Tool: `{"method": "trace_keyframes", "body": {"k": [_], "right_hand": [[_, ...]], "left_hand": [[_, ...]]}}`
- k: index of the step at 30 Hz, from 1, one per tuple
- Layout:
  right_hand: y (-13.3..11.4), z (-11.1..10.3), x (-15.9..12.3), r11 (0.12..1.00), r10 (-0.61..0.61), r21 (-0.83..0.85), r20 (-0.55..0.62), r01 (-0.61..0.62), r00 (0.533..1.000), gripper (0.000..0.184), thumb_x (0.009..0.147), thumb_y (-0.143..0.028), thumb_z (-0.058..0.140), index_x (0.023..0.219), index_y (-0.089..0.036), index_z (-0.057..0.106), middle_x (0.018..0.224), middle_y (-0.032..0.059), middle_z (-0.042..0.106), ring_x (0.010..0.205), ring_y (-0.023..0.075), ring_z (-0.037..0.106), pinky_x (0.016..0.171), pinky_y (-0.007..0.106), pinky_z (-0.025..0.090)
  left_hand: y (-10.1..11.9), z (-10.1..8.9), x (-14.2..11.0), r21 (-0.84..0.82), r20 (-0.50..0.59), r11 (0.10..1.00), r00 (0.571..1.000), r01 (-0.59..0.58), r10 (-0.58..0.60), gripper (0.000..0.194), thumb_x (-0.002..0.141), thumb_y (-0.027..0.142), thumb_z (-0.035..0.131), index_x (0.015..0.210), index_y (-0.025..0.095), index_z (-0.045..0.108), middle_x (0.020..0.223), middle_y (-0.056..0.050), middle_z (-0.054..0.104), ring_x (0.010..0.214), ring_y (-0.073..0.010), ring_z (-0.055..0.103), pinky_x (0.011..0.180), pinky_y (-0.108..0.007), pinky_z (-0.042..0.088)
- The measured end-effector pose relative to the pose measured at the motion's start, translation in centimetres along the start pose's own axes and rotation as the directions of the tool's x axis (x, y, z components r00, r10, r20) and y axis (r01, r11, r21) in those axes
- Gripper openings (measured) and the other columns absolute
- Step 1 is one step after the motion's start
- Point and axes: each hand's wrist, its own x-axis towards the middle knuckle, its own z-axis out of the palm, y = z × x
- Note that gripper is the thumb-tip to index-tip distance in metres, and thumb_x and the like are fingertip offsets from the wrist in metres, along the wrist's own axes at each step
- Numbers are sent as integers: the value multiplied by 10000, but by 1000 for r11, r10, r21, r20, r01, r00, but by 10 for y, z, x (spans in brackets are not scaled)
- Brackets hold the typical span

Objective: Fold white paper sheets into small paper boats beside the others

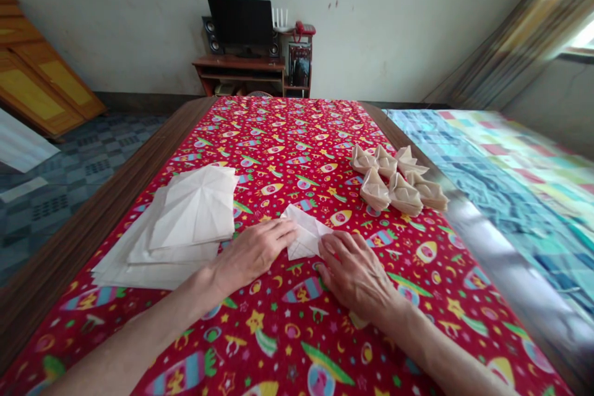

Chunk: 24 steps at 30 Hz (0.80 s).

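A small piece of white paper (304,240), folded with creases across it, lies on the red cloth in front of me. My left hand (266,241) has its fingers together, pressing on the paper's left edge. At the right edge, my right hand (352,266) grips the paper with curled fingers, the thumb low beside it. To the left is a stack of creased white paper sheets (195,210), the top ones smaller than those below. Several folded paper boats (392,192) stand in two rows on the right. My fingers cover both ends of the paper.
A red cloth (278,346) printed with rockets covers the table, whose brown wooden edge (139,179) shows at the left. Beyond it, a desk (239,63) holds a monitor (240,21) and a red telephone (304,29). A bed with a patchwork cover (510,167) adjoins the right side.
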Motion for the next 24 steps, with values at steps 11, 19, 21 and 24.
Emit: {"method": "trace_keyframes", "body": {"k": [11, 19, 21, 24], "right_hand": [[3, 4, -9, 994, -12, 107, 13, 10, 1000, 408, 956, -280, 384, 1344, -183, 466, 1351, 74, 511, 1295, 254, 404, 1065, 516, 320], [11, 2, -26, 993, 29, 111, 5, -30, 1000, 385, 941, -238, 426, 1315, -183, 498, 1312, 70, 549, 1275, 261, 433, 1052, 514, 347], [12, 1, -26, 989, 53, 141, -31, -48, 998, 349, 937, -234, 436, 1267, -191, 542, 1267, 70, 588, 1241, 250, 474, 1045, 495, 360], [13, 2, -20, 972, 125, 209, -60, -110, 990, 242, 938, -230, 442, 1099, -210, 621, 1264, 70, 592, 1192, 224, 519, 1020, 450, 392]], "left_hand": [[24, 11, -1, -35, 36, 998, 998, 42, -41, 492, 952, 393, 372, 1389, 167, 378, 1475, -59, 349, 1382, -204, 265, 1143, -397, 224], [6, 9, -13, 44, -37, 984, 985, 171, -170, 403, 966, 307, 354, 1344, 205, 448, 1423, -43, 435, 1332, -169, 364, 1120, -387, 247], [2, 9, -13, 42, -83, 982, 981, 182, -178, 364, 961, 270, 367, 1284, 192, 516, 1366, -50, 506, 1291, -173, 421, 1100, -390, 284], [-6, 10, -4, 3, -196, 987, 968, 160, -156, 277, 944, 240, 423, 1120, 179, 628, 1197, -54, 636, 1152, -187, 540, 1012, -379, 389]]}}
